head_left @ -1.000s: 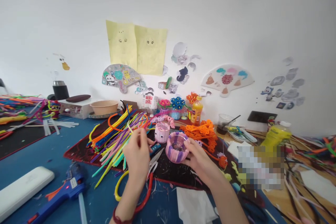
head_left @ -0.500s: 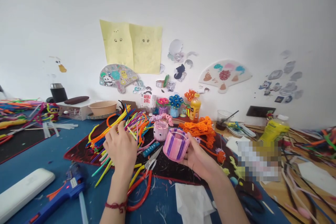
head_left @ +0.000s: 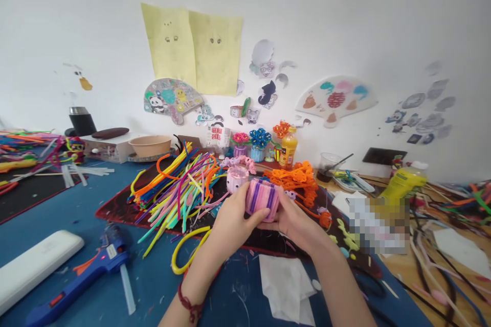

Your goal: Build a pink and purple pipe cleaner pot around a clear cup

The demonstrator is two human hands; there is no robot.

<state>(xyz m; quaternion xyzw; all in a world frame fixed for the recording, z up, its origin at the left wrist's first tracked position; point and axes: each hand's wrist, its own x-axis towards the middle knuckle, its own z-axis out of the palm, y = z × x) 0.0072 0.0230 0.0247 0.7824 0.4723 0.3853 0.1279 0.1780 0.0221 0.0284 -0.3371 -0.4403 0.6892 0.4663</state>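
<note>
Between my two hands I hold a small pot covered in pink and purple pipe cleaners (head_left: 263, 199), raised a little over the dark mat. My left hand (head_left: 238, 219) grips its left side, thumb across the lower front. Around the right side and underneath curl the fingers of my right hand (head_left: 287, 214), partly hidden by the pot. Right behind stands a pale pink pot with stuck-on eyes (head_left: 237, 179). To the left lies a heap of loose colourful pipe cleaners (head_left: 184, 184). The scissors are mostly hidden under my left arm.
A blue glue gun (head_left: 103, 260) and a white case (head_left: 42, 263) lie at the left front. White tissue (head_left: 286, 286) rests near my right forearm. Orange pipe-cleaner pieces (head_left: 299, 181) and an orange juice bottle (head_left: 288, 148) are behind. A yellow-green bottle (head_left: 404, 179) stands at right.
My left hand has moved right from over the pipe cleaners and taken hold of the pot alongside my right hand. The pot is tilted differently, its opening no longer visible. The view has shifted slightly.
</note>
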